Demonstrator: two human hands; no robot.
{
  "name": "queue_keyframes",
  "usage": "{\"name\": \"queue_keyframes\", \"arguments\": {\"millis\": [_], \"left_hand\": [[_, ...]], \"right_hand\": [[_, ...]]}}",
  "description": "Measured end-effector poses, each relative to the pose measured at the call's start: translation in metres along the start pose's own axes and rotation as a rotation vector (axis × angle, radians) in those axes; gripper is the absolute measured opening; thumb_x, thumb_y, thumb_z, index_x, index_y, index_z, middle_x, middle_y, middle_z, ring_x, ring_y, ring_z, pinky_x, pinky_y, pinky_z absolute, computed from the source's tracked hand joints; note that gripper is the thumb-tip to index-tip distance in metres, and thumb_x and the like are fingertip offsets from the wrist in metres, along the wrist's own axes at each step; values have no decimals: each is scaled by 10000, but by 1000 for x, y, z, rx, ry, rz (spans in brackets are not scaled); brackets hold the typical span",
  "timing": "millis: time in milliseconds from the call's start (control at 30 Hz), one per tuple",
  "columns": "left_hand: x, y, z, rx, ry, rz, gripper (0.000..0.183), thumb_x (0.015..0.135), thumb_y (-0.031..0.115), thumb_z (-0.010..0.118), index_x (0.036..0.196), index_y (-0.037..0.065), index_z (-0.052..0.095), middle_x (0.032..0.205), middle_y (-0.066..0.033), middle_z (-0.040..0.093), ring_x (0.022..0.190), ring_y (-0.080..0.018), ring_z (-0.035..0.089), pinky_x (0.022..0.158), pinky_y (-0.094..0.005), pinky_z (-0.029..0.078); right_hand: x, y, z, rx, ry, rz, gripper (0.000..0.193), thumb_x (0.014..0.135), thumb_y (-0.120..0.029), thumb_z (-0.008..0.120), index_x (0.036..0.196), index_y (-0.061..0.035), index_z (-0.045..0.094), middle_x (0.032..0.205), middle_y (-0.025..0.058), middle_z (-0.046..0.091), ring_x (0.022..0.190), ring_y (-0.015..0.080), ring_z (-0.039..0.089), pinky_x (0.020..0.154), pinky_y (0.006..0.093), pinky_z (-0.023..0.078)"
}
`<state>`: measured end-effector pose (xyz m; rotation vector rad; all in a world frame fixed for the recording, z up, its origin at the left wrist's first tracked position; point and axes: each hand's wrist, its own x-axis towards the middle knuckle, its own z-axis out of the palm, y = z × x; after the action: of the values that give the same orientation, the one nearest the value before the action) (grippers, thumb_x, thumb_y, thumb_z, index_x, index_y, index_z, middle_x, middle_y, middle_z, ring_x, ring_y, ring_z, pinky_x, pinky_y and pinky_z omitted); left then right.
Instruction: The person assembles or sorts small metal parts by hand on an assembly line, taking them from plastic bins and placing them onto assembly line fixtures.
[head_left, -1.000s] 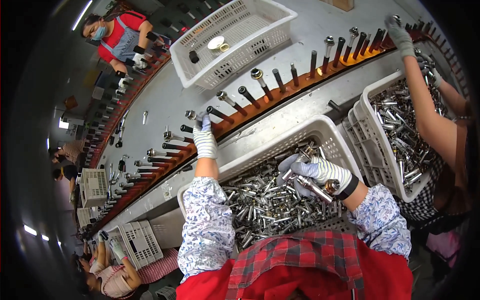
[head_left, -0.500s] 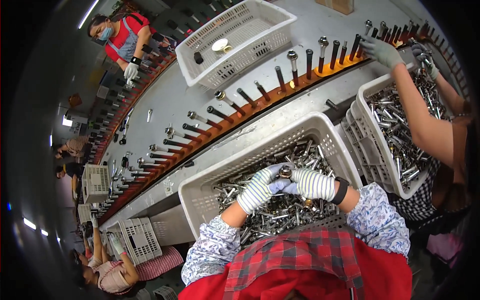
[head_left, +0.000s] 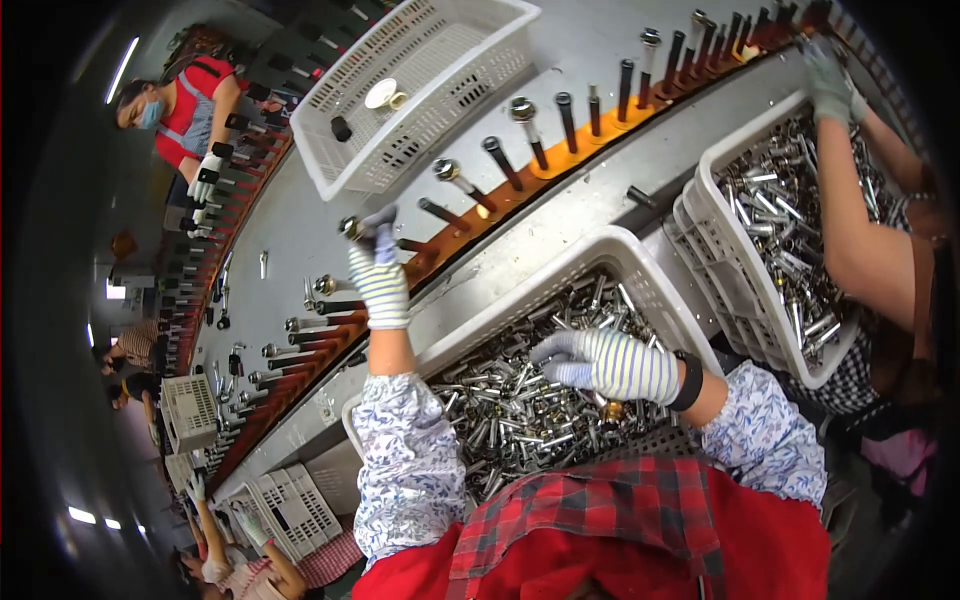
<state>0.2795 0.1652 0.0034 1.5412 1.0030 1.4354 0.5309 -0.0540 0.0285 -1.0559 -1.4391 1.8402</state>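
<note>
My left hand (head_left: 378, 285), in a striped knit glove, is raised over the row of dark spindles on the curved conveyor. Its fingers are closed at a shiny metal fitting (head_left: 350, 228), partly hidden by the glove. Below it, dark spindles (head_left: 420, 247) stick out of the orange-brown track, several bearing chrome fittings such as this one (head_left: 447, 170). My right hand (head_left: 615, 365), gloved alike, hovers over a pale plastic basket (head_left: 640, 245) full of small metal parts (head_left: 530, 400). Its fingers are apart, with nothing seen in them.
Another pale basket (head_left: 330, 185) on the table holds a white round item and a small black piece. To the right, a co-worker's gloved hands (head_left: 830, 85) reach over a second basket of metal parts (head_left: 705, 180). Across the conveyor stands a masked person (head_left: 195, 125).
My hands, together at a metal fitting over the basket before, have parted. The left has gone up and left to the spindles; the right stays over the basket. The view has shifted.
</note>
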Motion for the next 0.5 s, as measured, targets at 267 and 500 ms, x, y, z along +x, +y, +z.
{"name": "queue_keyframes", "arguments": {"millis": [267, 500], "left_hand": [[-37, -27, -66, 204, 79, -253, 275, 912, 28, 526, 1184, 2, 493, 1167, -118, 590, 1073, -188, 561, 991, -318, 404], [-146, 110, 24, 205, -212, -369, 494, 924, 360, 533, 1238, -17, 477, 1192, -173, 560, 1069, -263, 563, 974, -385, 435]], "right_hand": [[-2, -8, -12, 435, 215, 3, 340, 949, -258, 514, 1148, 15, 547, 901, 66, 645, 875, 120, 591, 784, 259, 470], [-6, -18, -3, -202, 706, -328, 337, 938, -303, 518, 1110, -21, 588, 982, 126, 633, 888, 213, 625, 804, 299, 492]]}}
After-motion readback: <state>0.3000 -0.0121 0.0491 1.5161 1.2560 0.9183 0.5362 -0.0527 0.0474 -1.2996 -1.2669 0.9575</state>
